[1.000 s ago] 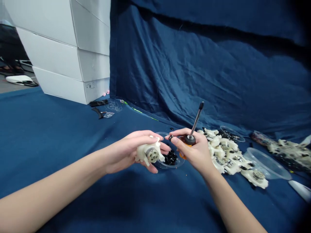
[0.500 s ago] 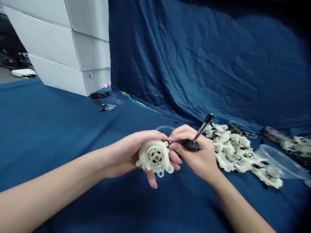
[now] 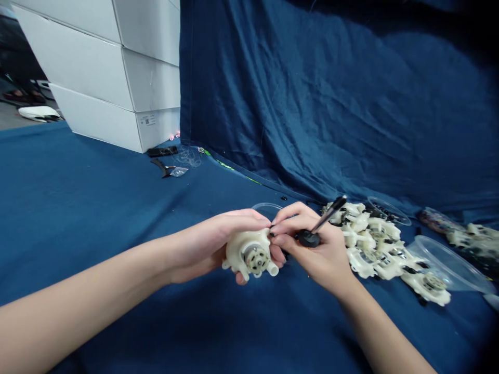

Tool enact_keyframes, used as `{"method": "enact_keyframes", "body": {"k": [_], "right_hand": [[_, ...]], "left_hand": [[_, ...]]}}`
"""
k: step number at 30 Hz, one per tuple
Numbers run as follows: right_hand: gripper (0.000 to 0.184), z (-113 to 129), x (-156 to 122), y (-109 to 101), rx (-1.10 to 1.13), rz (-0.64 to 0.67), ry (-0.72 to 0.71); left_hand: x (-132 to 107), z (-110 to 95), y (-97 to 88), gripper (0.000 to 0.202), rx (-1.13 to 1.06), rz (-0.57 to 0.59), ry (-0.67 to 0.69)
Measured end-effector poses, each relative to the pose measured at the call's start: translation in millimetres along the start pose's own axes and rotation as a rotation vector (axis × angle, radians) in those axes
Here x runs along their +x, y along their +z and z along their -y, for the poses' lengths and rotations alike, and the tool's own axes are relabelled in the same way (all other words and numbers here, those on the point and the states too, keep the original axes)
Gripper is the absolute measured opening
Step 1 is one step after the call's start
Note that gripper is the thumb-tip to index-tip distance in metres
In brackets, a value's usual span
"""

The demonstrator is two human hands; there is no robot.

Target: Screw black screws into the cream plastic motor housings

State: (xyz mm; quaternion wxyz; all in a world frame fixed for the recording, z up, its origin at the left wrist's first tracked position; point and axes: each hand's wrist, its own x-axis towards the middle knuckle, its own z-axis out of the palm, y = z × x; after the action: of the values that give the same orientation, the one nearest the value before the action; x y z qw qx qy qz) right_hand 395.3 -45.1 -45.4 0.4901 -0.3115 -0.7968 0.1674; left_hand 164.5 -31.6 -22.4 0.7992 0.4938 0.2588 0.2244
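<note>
Snugly, the left hand (image 3: 202, 248) cups a white plastic pump housing (image 3: 249, 254) in curled fingers (image 3: 249, 217), while the right hand (image 3: 322, 259) pinches a black-hubbed metal shaft (image 3: 325, 215) — a clear bowl (image 3: 397, 218) of black parts (image 3: 384, 210) lies beyond.

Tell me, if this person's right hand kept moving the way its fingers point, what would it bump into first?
Probably the white plastic housing cupped in the left hand. The fingertips of the right hand, which holds a black-knobbed tool, point toward it, though depth is hard to judge.
</note>
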Motion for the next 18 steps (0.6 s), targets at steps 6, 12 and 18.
{"method": "enact_keyframes", "body": {"k": [6, 12, 18], "right_hand": [[0.012, 3.8, 1.3, -7.1, 0.008, 0.107, 0.08], [0.012, 12.3, -0.1, -10.6, -0.032, 0.067, 0.043], [0.014, 13.8, 0.7, -7.9, -0.053, 0.047, 0.054]], "left_hand": [[0.5, 3.1, 2.3, 0.032, 0.072, -0.07, -0.019], [0.5, 3.4, 2.9, 0.037, 0.18, 0.008, 0.074], [-4.7, 5.1, 6.9, 0.039, 0.47, -0.042, 0.212]]}}
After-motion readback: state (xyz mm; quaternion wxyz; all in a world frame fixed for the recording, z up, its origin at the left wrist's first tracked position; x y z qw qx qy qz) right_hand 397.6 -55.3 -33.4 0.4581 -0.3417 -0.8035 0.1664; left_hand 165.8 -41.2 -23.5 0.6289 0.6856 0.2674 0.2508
